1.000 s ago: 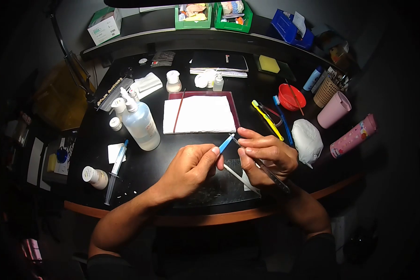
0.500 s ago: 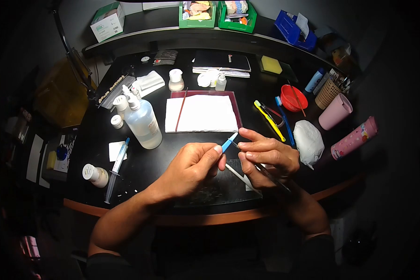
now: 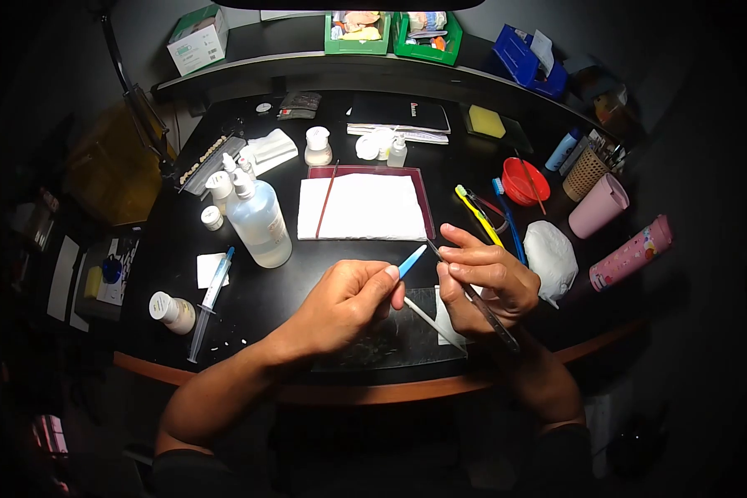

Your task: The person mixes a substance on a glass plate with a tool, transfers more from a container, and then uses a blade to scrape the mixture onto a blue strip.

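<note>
Left hand (image 3: 355,297): 1, pinching blue piece (image 3: 410,261), apparently steadying its pale tip upward. Right hand (image 3: 494,286): 1, gripping dark slender tool (image 3: 491,314) pencil-fashion, seemingly for fine control. Both hands hovering above counter (image 3: 307,282), nearly meeting.

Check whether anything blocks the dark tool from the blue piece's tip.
Nothing visible does: the dark tool in the right hand and the blue piece in the left hand have their tips close together; whether they touch, I cannot tell.

Pink cup (image 3: 598,207) near a perforated holder (image 3: 585,175), possibly woven.
</note>
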A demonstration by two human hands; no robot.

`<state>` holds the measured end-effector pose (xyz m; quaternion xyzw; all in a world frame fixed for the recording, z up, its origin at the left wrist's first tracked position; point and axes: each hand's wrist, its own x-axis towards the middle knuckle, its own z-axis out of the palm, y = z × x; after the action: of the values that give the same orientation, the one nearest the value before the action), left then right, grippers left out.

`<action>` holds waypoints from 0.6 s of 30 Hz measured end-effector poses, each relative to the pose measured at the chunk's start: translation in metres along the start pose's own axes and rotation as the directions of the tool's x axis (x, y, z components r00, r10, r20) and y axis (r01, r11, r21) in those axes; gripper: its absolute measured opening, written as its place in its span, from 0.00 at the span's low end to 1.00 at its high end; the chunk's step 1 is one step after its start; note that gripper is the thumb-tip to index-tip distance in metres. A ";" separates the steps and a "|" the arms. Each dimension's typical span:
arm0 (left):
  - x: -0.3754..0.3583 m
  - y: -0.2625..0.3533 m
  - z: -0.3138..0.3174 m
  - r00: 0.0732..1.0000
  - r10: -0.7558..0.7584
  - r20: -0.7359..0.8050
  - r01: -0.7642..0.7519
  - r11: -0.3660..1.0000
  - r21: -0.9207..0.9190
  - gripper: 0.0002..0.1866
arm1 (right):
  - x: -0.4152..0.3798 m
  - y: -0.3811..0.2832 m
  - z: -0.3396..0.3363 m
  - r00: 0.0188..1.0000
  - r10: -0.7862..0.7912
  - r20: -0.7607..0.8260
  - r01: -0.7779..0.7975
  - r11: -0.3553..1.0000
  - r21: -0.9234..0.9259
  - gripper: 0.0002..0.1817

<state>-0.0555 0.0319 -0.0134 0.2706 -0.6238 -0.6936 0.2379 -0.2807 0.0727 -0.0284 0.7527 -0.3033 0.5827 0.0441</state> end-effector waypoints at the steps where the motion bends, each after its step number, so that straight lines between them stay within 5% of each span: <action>1: 0.000 0.000 0.001 1.000 -0.002 0.003 0.002 1.000 0.012 0.21 | 0.000 -0.002 0.000 1.000 -0.025 -0.017 0.025 1.000 -0.001 0.13; 18: 0.000 -0.001 0.001 1.000 0.000 -0.015 0.001 0.999 0.039 0.21 | 0.001 -0.004 0.002 0.998 -0.058 0.034 0.055 0.995 0.086 0.12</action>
<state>-0.0562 0.0326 -0.0147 0.2805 -0.6354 -0.6792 0.2371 -0.2768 0.0747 -0.0273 0.7726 -0.2577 0.5799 0.0229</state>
